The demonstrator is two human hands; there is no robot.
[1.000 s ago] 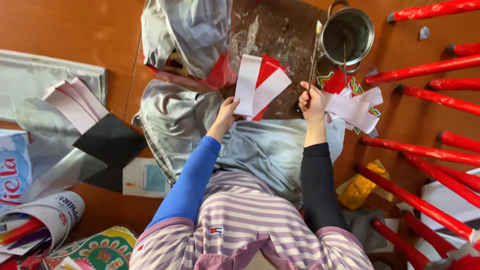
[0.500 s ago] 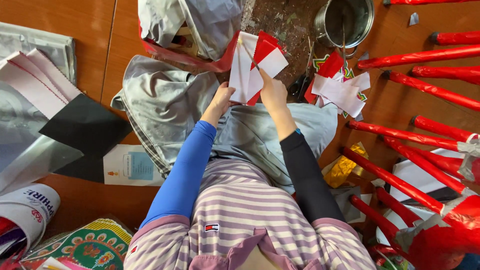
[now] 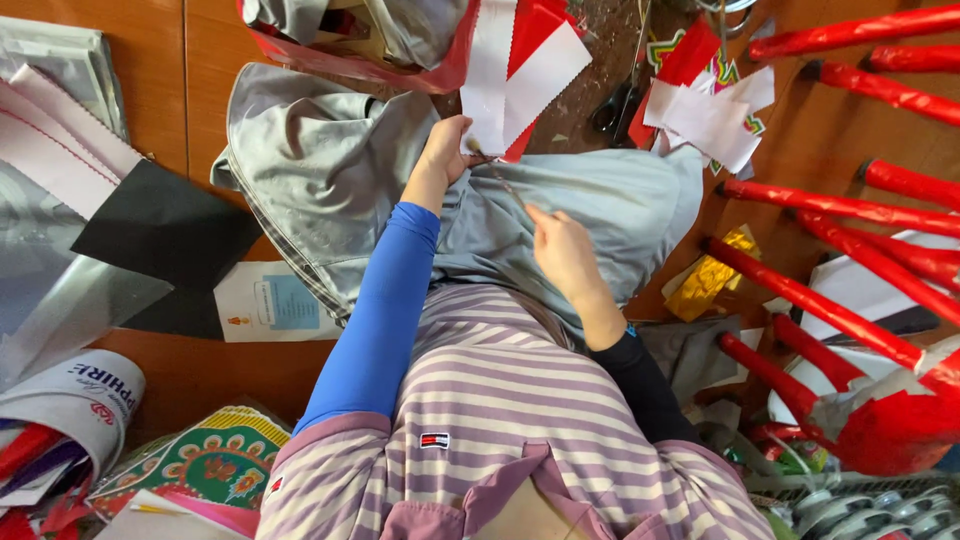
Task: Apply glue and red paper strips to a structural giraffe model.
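The left hand [image 3: 445, 150] pinches the lower edge of a stiff red-and-white paper flag [image 3: 520, 70]. Just beside it, the right hand [image 3: 560, 250] grips a thin stick [image 3: 500, 178], fingers curled, above soft grey cloth [image 3: 600, 200].

— Any packages or labels in sight?
— A white card [image 3: 275, 303] with a pale blue panel lies flat on the floor at left, half under the grey cloth. A rolled white printed sheet [image 3: 70, 400] sits at the lower left edge.
— Anything else?
— A crumpled gold foil wrapper [image 3: 705, 280] lies to the right, and a small red, white and blue label [image 3: 434, 440] sits on the striped shirt.
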